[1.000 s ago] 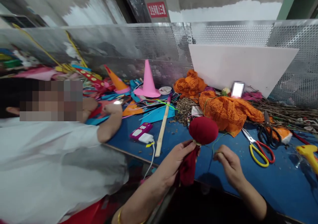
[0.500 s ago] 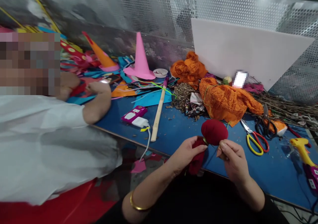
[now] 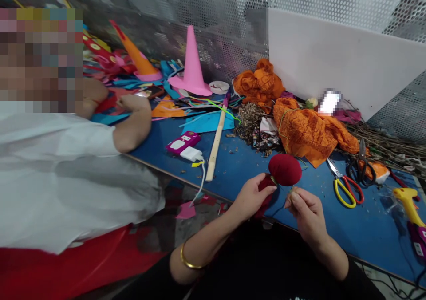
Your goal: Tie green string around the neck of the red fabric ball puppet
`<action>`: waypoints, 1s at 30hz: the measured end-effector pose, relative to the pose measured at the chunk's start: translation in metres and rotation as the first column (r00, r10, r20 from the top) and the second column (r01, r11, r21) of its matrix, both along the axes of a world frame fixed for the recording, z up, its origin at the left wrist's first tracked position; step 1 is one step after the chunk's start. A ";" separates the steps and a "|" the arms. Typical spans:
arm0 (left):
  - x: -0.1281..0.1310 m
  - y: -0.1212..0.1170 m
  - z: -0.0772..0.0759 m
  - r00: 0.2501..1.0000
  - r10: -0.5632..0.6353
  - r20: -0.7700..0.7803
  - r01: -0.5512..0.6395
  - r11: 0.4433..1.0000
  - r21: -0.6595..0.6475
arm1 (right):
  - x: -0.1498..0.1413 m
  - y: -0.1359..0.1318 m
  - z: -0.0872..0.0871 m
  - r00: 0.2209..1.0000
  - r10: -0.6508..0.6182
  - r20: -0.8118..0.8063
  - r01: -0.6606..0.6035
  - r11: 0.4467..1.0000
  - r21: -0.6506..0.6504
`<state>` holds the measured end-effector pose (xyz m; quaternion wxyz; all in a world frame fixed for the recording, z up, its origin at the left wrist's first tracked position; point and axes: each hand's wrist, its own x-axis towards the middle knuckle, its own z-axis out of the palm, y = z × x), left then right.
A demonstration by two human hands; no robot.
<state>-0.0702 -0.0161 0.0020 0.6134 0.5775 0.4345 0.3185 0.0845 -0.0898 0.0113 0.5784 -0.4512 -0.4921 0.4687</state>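
A round, stuffed dark-red cloth ball sits above the table's front edge, with loose red cloth hanging below its neck. My left hand is closed around the gathered cloth just under the ball, and a bit of green string shows at that neck. To the right, my right hand pinches a thin green string between thumb and fingers, close to the ball's lower right side. Scissors with a yellow and a red handle lie right of the ball. Orange crinkled cloth is heaped behind it.
A person in a white top works at the left. The blue table holds a wooden stick, a purple power strip with a charger, pink cone hat, black scissors and yellow glue gun. A white board leans behind.
The view has shifted a little. My right hand has drawn slightly down and left, and the string at its fingertips shows more clearly. My left hand keeps its hold on the red cloth.
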 end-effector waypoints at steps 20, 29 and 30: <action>-0.006 -0.018 0.026 0.681 -0.249 -0.689 0.507 0.839 0.198 | 0.039 0.069 0.055 0.709 0.128 0.694 -0.438 0.851 0.291; -0.021 -0.023 0.039 0.775 -0.351 -0.526 0.541 0.798 0.264 | 0.038 0.102 -0.024 0.858 0.354 0.372 -0.390 0.920 0.024; -0.023 -0.022 0.040 0.801 -0.331 -0.500 0.510 0.813 0.279 | 0.037 0.098 -0.032 0.896 0.291 0.334 -0.312 0.950 0.007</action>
